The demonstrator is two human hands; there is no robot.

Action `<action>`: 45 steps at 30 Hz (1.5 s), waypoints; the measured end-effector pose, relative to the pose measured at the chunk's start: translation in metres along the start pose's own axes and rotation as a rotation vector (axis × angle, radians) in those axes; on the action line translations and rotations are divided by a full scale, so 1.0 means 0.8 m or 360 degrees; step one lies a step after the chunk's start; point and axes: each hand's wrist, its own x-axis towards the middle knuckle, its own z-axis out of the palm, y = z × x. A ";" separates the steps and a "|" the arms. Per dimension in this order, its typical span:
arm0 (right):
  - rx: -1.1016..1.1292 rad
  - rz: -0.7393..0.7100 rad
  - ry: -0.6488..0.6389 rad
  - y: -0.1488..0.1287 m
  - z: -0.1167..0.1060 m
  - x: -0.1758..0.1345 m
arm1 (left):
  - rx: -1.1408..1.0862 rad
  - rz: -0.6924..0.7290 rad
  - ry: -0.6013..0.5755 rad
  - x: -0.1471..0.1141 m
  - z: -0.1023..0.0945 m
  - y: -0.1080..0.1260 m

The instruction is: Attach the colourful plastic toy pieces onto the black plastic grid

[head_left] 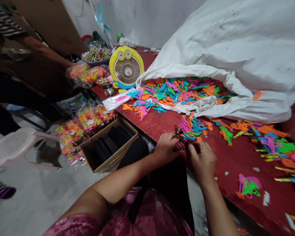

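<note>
A black plastic rack point(180, 143) with rows of openings lies at the table's front edge. My left hand point(165, 149) is closed around its left end. At the opposite end my right hand point(204, 160) is closed, thumb and fingers bent in around a dark part of the rack; its fingertips are partly hidden. Just beyond both hands sits a small heap of bright plastic toy pieces point(195, 126), pink, blue, green and orange, apparently touching the rack's far side.
A white sack point(226, 39) lies open with toy guns point(177, 90) spilling out. More pieces point(272, 141) are spread at right. A yellow fan point(127, 67) stands behind. Left of my knee is a cardboard box point(108, 160) of black racks. A co-worker's hand point(70, 64) touches bagged toys point(87, 73).
</note>
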 end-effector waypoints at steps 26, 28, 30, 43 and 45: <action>-0.0528 0.0215 -0.0122 0.003 0.022 0.004 | 0.0190 0.0477 0.0136 0.087 -0.055 0.060; -0.0542 0.0235 -0.0158 0.002 0.024 0.005 | 0.0214 0.0458 0.0128 0.089 -0.054 0.061; -0.0555 0.0277 -0.0184 0.001 0.025 0.006 | 0.0240 0.0446 0.0104 0.088 -0.054 0.061; -0.0447 0.0480 -0.0413 -0.012 -0.002 0.009 | 0.0084 0.0458 0.0338 0.063 -0.062 0.068; -0.0458 0.0513 -0.0347 -0.010 -0.003 0.005 | -0.0040 0.0396 0.0539 0.046 -0.060 0.057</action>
